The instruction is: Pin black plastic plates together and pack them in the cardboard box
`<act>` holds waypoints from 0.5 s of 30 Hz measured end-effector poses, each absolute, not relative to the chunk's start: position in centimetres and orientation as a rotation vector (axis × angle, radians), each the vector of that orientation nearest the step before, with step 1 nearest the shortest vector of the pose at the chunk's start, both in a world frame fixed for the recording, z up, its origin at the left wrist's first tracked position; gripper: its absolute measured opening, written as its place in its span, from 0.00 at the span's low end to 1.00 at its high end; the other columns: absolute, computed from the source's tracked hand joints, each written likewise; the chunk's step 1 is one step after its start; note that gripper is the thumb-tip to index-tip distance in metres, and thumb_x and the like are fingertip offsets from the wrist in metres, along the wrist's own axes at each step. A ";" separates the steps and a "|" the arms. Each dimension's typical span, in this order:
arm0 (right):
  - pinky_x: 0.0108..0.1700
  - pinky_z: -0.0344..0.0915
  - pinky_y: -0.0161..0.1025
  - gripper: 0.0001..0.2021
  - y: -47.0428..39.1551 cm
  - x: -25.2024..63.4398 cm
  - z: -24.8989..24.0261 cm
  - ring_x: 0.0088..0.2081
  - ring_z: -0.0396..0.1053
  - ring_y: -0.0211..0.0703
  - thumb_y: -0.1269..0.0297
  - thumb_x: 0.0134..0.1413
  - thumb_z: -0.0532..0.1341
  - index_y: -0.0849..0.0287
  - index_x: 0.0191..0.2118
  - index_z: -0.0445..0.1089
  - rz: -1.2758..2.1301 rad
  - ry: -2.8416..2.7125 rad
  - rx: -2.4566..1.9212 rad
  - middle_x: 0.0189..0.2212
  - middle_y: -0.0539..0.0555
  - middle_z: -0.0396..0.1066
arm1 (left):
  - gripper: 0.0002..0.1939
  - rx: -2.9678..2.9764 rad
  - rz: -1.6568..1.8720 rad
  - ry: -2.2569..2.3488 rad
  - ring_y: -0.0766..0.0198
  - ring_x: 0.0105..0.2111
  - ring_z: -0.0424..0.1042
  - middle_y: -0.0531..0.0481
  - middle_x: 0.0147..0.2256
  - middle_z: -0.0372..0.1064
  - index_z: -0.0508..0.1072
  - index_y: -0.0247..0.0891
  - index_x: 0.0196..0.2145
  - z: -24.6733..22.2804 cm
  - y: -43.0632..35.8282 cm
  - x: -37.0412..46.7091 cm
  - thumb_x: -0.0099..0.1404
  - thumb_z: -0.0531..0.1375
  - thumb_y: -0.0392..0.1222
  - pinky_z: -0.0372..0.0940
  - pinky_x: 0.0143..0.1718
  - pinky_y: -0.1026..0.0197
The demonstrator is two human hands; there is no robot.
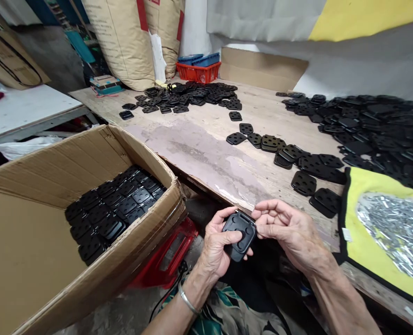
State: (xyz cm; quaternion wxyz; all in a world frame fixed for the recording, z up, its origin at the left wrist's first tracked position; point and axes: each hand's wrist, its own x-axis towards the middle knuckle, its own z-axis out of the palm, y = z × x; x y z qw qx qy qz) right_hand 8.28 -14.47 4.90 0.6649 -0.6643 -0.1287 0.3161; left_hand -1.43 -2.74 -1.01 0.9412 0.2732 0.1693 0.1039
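My left hand (216, 246) is closed around a flat black plastic piece (239, 232) with rounded corners and round dimples, its thumb pressed on the face. A thin shiny line runs along the hinge-like top edge of the piece. At the right end of that edge, my right hand (286, 228) has its thumb and fingertips pinched together; whatever they hold is too small to make out. Many small silver metal pins (395, 237) lie on a yellow cloth (374, 184) with black edging, to the right of my right hand.
An open cardboard box (150, 232) at the left holds rows of similar black pieces (115, 204). More lie loose across the wooden table (206, 149), with a large heap (377, 125) at the right. A red basket (199, 73) and paper sacks (122, 42) stand behind.
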 end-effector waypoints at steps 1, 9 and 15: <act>0.29 0.67 0.35 0.19 -14.4 8.2 5.0 0.24 0.67 0.36 0.69 0.34 0.71 0.62 0.38 0.69 0.701 -0.322 -1.524 0.29 0.53 0.73 | 0.28 0.599 0.236 0.355 0.60 0.16 0.73 0.50 0.30 0.75 0.68 0.38 0.47 -0.8 -2.6 -1.5 0.46 0.67 0.33 0.66 0.12 0.65; 0.28 0.64 0.35 0.12 -14.0 8.7 5.8 0.25 0.67 0.38 0.70 0.45 0.63 0.56 0.39 0.68 0.558 -0.789 -1.661 0.24 0.48 0.68 | 0.28 0.710 0.335 0.381 0.60 0.18 0.73 0.51 0.29 0.75 0.71 0.39 0.44 0.3 -2.3 -2.1 0.43 0.69 0.32 0.69 0.15 0.61; 0.30 0.68 0.34 0.09 -16.0 8.7 4.1 0.27 0.70 0.41 0.60 0.49 0.65 0.54 0.38 0.74 0.479 -0.763 -1.737 0.29 0.51 0.74 | 0.26 0.559 0.361 0.376 0.59 0.19 0.73 0.49 0.30 0.75 0.71 0.39 0.42 1.2 -3.9 -2.3 0.42 0.66 0.29 0.69 0.14 0.61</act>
